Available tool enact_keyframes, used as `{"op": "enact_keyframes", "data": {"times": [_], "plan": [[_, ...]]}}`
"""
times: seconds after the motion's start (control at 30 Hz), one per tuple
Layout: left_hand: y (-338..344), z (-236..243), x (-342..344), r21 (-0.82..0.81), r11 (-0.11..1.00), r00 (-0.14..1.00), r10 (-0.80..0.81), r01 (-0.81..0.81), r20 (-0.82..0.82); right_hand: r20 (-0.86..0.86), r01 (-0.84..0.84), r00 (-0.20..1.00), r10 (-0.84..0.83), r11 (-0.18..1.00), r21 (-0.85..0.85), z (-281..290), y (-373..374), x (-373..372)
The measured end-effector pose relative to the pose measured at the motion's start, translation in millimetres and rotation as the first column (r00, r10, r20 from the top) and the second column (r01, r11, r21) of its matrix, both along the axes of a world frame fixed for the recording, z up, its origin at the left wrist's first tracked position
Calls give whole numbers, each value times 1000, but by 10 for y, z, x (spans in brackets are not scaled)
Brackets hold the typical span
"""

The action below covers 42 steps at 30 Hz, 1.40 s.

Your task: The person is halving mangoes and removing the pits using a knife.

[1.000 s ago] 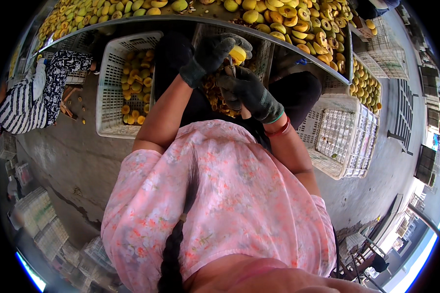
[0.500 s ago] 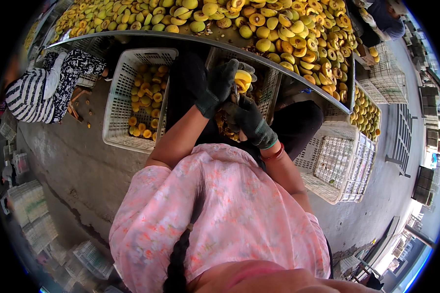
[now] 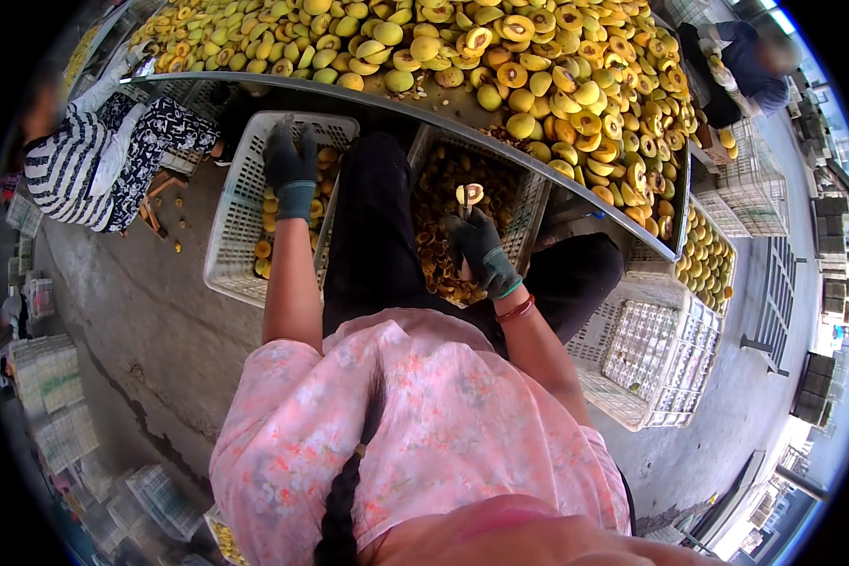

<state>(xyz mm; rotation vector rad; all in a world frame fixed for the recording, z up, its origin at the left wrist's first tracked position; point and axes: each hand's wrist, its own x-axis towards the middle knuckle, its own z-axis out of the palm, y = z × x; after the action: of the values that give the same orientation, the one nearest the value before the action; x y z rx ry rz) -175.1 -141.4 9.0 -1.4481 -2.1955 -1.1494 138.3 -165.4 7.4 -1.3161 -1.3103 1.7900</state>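
Observation:
My left hand (image 3: 291, 172), in a dark glove, is over the white crate of peach halves (image 3: 262, 248) on the left. Its fingers are stretched and apart, with nothing visible in them. My right hand (image 3: 482, 249), gloved alike, is closed round a slim pitting tool (image 3: 466, 212) that points away from me. At the tool's tip sits a small pale piece with a brown centre (image 3: 470, 194), seemingly a cut-out stone. Below it, between my knees, stands a crate (image 3: 536, 212) of brownish stones and scraps (image 3: 448, 259).
A metal-edged table (image 3: 368, 92) heaped with halved yellow-green peaches (image 3: 387, 36) runs across the far side. On the right are an empty white crate (image 3: 646, 340) and a crate of fruit (image 3: 705, 255). One person (image 3: 80, 179) sits at left, another (image 3: 750, 66) at far right.
My left hand has left the yellow peach half by the tool, moved left over the crate and opened. My right hand stays on the tool, now lower, a pale piece at its tip.

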Motion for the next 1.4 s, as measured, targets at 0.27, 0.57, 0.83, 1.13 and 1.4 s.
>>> {"op": "enact_keyframes", "data": {"times": [0.27, 0.57, 0.83, 1.13, 1.4], "plan": [[1424, -199, 409, -55, 935, 934, -344, 350, 100, -31, 95, 995, -96, 994, -46, -95, 70, 70], [2568, -642, 355, -374, 885, 961, -260, 276, 95, -68, 157, 984, -162, 985, -77, -117, 107, 83], [2247, -461, 755, -729, 633, 931, -365, 261, 16, -56, 214, 975, -214, 977, 3, -68, 132, 80], [1634, -197, 1085, 219, 685, 427, -638, 695, 640, 616, -473, 705, -353, 414, 778, -1071, 375, 314], [765, 251, 1308, 487, 622, -29, -599, 612, 800, 262, -66, 956, -133, 771, 633, -1187, 294, 251]]}}
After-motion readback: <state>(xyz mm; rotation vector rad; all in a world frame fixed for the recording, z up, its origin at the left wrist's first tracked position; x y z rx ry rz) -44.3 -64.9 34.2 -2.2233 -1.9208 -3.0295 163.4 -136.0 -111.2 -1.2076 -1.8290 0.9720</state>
